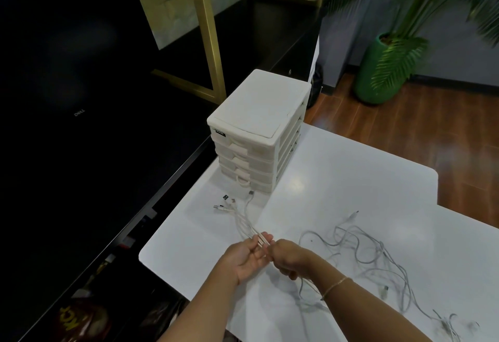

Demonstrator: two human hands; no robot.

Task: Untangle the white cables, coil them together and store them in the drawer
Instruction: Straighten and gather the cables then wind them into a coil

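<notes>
Left hand (249,256): palm up, fingers loosely curled under a gathered bundle of cable strands, holding it.
Right hand (287,259): fingers curled tight round the same bundle, touching the left hand.
White cables (361,258): plug ends fan out on the table toward the drawer unit; the remaining length lies in loose tangled loops to the right of the hands.
Drawer unit (259,128): white, stacked drawers, all closed, at the table's far edge.
Table (337,179): white, glossy.
Potted plant (383,71): on the wooden floor beyond.

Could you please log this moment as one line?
both hands gripping cable bundle | loose cables tangled on table | drawers closed
</notes>
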